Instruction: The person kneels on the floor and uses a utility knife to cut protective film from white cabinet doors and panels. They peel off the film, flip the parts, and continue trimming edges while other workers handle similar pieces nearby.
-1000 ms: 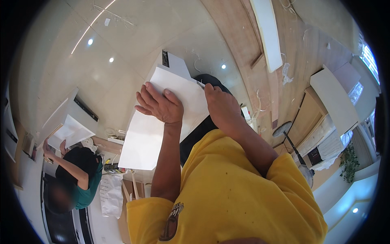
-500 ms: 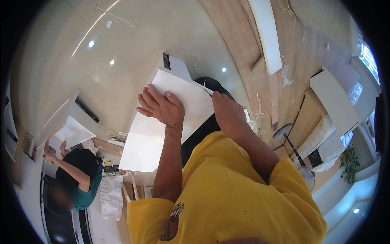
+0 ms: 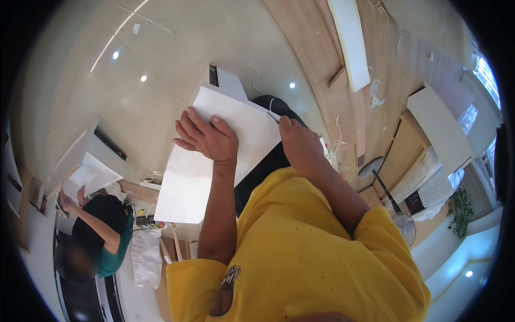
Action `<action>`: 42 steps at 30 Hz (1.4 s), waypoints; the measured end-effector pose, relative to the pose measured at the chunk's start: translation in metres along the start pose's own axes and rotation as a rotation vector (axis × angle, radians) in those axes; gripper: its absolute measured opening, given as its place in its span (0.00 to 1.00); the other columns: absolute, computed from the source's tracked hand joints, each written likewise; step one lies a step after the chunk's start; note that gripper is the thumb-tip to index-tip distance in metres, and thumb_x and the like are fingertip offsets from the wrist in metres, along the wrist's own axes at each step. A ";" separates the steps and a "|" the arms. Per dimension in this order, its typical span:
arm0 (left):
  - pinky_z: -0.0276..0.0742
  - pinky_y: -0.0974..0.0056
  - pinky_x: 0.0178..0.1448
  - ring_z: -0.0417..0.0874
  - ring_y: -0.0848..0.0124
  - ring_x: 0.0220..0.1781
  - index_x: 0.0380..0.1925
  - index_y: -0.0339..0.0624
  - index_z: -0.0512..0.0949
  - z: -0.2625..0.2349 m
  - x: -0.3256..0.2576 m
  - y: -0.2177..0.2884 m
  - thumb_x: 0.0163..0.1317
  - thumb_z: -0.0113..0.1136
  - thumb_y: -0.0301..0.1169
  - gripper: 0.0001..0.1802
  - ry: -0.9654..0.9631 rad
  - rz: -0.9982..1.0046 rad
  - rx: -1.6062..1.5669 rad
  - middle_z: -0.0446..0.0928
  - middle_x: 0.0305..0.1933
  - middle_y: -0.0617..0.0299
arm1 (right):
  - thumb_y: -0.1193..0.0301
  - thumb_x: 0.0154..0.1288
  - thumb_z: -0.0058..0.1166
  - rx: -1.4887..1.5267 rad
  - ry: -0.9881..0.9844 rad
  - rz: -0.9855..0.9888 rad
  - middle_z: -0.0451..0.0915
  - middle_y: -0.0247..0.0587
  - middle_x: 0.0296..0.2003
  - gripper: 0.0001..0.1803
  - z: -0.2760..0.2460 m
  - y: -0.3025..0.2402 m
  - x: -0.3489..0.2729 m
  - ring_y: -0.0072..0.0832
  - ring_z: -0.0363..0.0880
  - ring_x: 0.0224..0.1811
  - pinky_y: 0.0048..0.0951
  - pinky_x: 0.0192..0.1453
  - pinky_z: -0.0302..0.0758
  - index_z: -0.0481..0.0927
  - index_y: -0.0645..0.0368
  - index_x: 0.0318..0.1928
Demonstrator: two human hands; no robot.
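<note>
A white panel piece (image 3: 182, 188) with a box-like far end lies across my lap, over dark trousers (image 3: 252, 174). A black fitting (image 3: 213, 75) is set in its far end. My left hand (image 3: 209, 134) rests on the white surface with its fingers spread, holding nothing. At the panel's right edge, my right hand (image 3: 300, 144) is closed round a small tool with a thin dark blade (image 3: 273, 117); its handle is hidden in the fist. The blade tip touches or nearly touches the edge. A thin white strip (image 3: 271, 103) curls up beside it.
To the left, another person (image 3: 110, 231) handles a similar white piece (image 3: 91, 174). Wooden boards (image 3: 316, 48) and a long white strip panel (image 3: 350, 45) lie at the far right. A standing fan (image 3: 386, 188) and a large pale panel (image 3: 437, 121) stand right. A white bag (image 3: 146, 257) sits at left.
The whole view has shifted slightly. The blade and my right hand have moved a little along the panel's right edge; my left hand stays spread on the panel.
</note>
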State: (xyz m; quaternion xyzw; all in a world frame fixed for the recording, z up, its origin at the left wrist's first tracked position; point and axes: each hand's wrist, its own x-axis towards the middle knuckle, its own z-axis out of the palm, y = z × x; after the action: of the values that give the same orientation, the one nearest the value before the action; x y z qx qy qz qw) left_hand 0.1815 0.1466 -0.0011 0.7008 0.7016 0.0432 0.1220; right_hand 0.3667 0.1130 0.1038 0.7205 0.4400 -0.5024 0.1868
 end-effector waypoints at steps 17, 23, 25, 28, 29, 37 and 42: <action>0.41 0.26 0.74 0.55 0.44 0.76 0.73 0.33 0.59 -0.005 -0.006 -0.001 0.75 0.39 0.45 0.34 -0.006 0.020 0.063 0.59 0.74 0.46 | 0.74 0.74 0.41 0.011 0.037 0.017 0.81 0.55 0.41 0.06 0.005 0.012 -0.005 0.55 0.84 0.44 0.53 0.47 0.80 0.68 0.62 0.46; 0.39 0.26 0.74 0.55 0.43 0.77 0.74 0.34 0.58 -0.003 -0.002 0.002 0.75 0.39 0.45 0.34 -0.007 0.025 0.034 0.59 0.74 0.45 | 0.76 0.73 0.43 -0.030 -0.016 0.034 0.80 0.54 0.42 0.07 0.006 0.015 -0.005 0.51 0.85 0.46 0.49 0.49 0.81 0.68 0.61 0.48; 0.39 0.26 0.74 0.55 0.43 0.76 0.74 0.34 0.58 -0.005 -0.008 0.001 0.75 0.39 0.44 0.34 -0.014 0.013 0.037 0.60 0.74 0.45 | 0.76 0.73 0.43 -0.023 -0.038 0.051 0.80 0.54 0.42 0.06 0.009 0.016 -0.008 0.51 0.85 0.46 0.49 0.49 0.81 0.69 0.61 0.48; 0.40 0.27 0.74 0.56 0.43 0.76 0.73 0.35 0.58 -0.001 -0.004 0.001 0.75 0.39 0.44 0.33 0.018 0.027 0.052 0.61 0.73 0.45 | 0.76 0.72 0.43 0.000 -0.001 0.073 0.80 0.54 0.42 0.06 0.008 0.021 -0.017 0.52 0.85 0.44 0.49 0.49 0.81 0.69 0.61 0.47; 0.39 0.27 0.75 0.56 0.42 0.76 0.73 0.35 0.59 0.000 0.000 0.002 0.75 0.39 0.44 0.33 0.032 0.030 0.033 0.61 0.73 0.45 | 0.76 0.72 0.43 0.004 0.017 0.060 0.81 0.53 0.42 0.06 0.007 0.022 -0.014 0.52 0.85 0.44 0.49 0.49 0.81 0.69 0.61 0.47; 0.42 0.28 0.74 0.57 0.44 0.75 0.73 0.34 0.59 0.000 0.000 0.004 0.75 0.39 0.45 0.33 0.016 0.005 0.052 0.62 0.72 0.47 | 0.76 0.72 0.43 0.008 0.039 0.073 0.81 0.56 0.40 0.05 0.022 0.034 -0.011 0.54 0.85 0.42 0.50 0.47 0.81 0.68 0.61 0.46; 0.40 0.27 0.75 0.57 0.41 0.75 0.73 0.34 0.60 -0.002 -0.003 0.003 0.75 0.39 0.45 0.34 0.014 0.016 0.032 0.62 0.73 0.45 | 0.76 0.72 0.42 0.002 0.013 0.070 0.81 0.56 0.40 0.05 0.027 0.042 -0.020 0.54 0.85 0.42 0.51 0.46 0.81 0.68 0.62 0.45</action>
State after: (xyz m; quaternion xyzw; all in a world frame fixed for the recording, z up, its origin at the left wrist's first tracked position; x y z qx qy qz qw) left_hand 0.1837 0.1440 0.0016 0.7080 0.6973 0.0376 0.1056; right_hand 0.3844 0.0621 0.1026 0.7387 0.4154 -0.4914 0.2008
